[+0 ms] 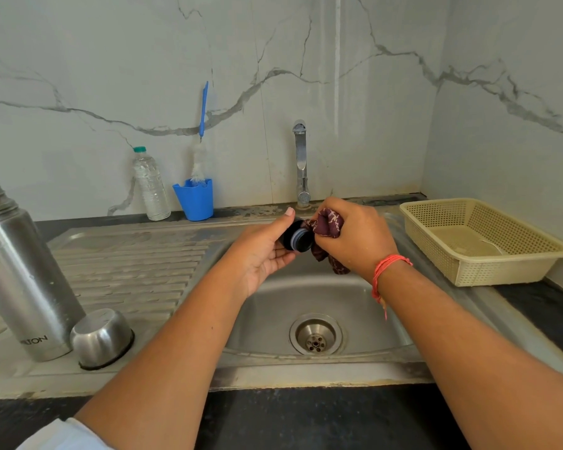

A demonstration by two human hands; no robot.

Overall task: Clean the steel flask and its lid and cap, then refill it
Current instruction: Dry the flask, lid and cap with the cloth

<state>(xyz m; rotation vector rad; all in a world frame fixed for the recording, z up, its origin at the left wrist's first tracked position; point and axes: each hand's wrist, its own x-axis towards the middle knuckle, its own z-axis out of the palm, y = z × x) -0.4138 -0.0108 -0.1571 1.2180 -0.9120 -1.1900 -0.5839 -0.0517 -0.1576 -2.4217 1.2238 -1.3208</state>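
Over the sink basin, my left hand grips the flask's black lid, which has a grey ring and lies on its side. My right hand holds a bunched maroon patterned cloth pressed against the lid's end. The steel flask stands open and upright on the draining board at the left. Beside it, its steel cap sits upside down.
A chrome tap rises behind the basin, with no water running. A clear plastic water bottle and a blue cup holding a bottle brush stand at the back wall. A cream plastic basket sits right of the sink.
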